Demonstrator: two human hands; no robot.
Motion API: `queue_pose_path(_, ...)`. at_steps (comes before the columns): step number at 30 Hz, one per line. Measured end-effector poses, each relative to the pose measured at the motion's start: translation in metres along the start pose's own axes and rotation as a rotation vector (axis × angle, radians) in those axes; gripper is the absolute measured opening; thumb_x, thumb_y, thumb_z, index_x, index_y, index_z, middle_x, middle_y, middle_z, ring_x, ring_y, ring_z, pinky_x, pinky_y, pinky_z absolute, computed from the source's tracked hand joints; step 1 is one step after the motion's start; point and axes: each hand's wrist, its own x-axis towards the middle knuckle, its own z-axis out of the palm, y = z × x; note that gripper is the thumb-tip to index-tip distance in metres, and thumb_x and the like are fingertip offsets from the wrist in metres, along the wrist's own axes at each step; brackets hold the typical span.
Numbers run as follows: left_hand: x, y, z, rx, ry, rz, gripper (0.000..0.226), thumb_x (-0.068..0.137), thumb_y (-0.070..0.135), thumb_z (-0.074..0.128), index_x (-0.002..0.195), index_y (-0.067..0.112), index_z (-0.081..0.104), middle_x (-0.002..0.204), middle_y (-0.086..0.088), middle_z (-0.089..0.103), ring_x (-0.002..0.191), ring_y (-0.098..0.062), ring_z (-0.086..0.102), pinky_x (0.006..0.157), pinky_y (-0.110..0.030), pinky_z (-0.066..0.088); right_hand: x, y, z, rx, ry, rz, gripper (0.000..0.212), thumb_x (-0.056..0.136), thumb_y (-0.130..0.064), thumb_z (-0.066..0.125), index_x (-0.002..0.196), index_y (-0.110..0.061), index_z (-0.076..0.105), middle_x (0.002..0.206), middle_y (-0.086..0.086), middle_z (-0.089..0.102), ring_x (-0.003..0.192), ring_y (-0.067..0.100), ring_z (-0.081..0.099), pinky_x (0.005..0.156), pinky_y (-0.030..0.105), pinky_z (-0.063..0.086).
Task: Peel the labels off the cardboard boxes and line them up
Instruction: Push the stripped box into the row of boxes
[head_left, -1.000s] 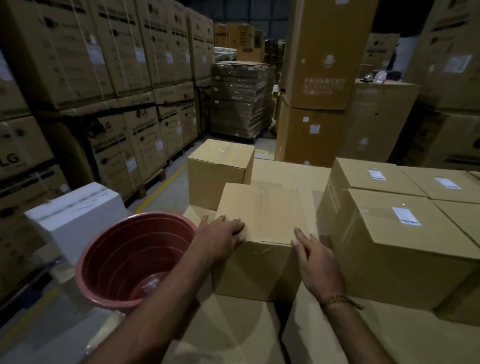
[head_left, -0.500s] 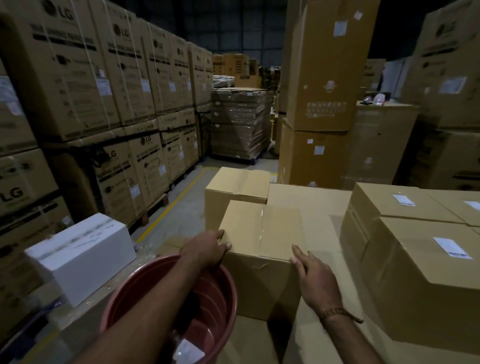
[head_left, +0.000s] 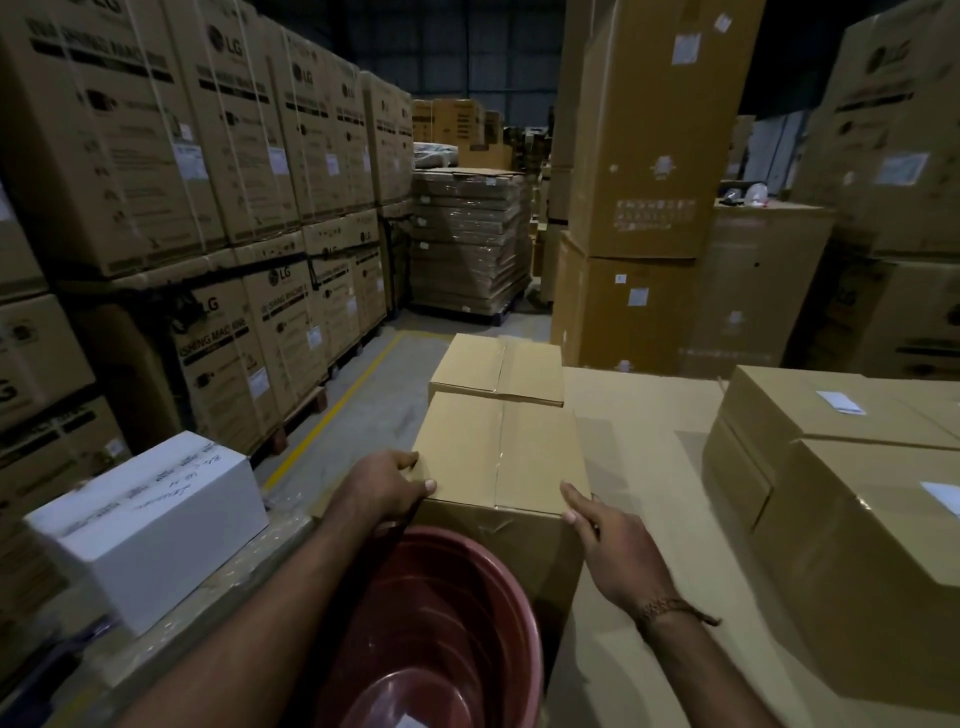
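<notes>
A: Which are the largest items?
B: Stacks of printed cartons fill the left side; a tall plain stack stands behind centre, and a wrapped pallet sits at the far end of the aisle, beside a yellow floor line

A: And the working surface?
B: A flat cardboard top carries the boxes. At right stand two labelled boxes, the near one with a white label on top, the far one with its label also on top; they touch

A: Where is the task's box?
B: The box lies at centre, taped along its top seam, no label visible on the faces shown. A second box sits directly behind it, touching

A: What lies to the left?
B: A white box with handwriting, near the surface's left edge. A red tub sits just in front of the box, under the left forearm

A: State of the hands?
B: The left hand grips the box's near left corner, thumb on top, fingers curled round the side. The right hand presses flat against the near right corner, fingers extended, a cord bracelet at the wrist
</notes>
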Motion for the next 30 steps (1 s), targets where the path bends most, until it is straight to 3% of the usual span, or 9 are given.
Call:
queue_pose_path(9,0.018,-0.013,-0.005,-0.06,0.038,0.006,0.068,0.091,0.049,0.077,0.152,0.031,0.054,0.151,-0.009,0.058,0.132,-0.028,0.057,0.105,-0.038,0.048,0.013,-0.016,0.015,-0.009,0.013,0.009,0.044,0.111,-0.038,0.052,0.155,-0.045,0.048,0.155,0.007,0.059,0.146,0.023,0.052,0.118,0.04,0.046)
queue_pose_path(19,0.023,-0.013,-0.007,-0.056,0.033,0.027,0.065,0.096,0.044,0.072,0.155,0.029,0.05,0.152,-0.01,0.057,0.133,-0.029,0.056,0.103,-0.036,0.047,0.014,-0.023,0.019,-0.047,0.046,0.002,0.045,0.111,-0.039,0.054,0.156,-0.043,0.05,0.154,0.009,0.059,0.146,0.023,0.052,0.115,0.035,0.047)
queue_pose_path(26,0.018,-0.015,-0.005,-0.133,0.07,0.031,0.061,0.095,0.041,0.075,0.152,0.029,0.055,0.148,-0.009,0.059,0.132,-0.027,0.057,0.104,-0.038,0.05,0.018,-0.024,0.018,-0.071,0.044,0.0,0.046,0.11,-0.042,0.053,0.156,-0.039,0.052,0.135,-0.002,0.069,0.119,0.018,0.064,0.099,0.036,0.056)
queue_pose_path(30,0.016,-0.015,-0.005,-0.166,0.076,0.023,0.061,0.095,0.041,0.075,0.152,0.029,0.055,0.149,-0.009,0.059,0.131,-0.027,0.057,0.105,-0.039,0.051,0.019,-0.025,0.017,-0.097,0.03,0.003,0.047,0.111,-0.042,0.051,0.157,-0.039,0.05,0.132,0.0,0.068,0.118,0.019,0.062,0.099,0.038,0.056)
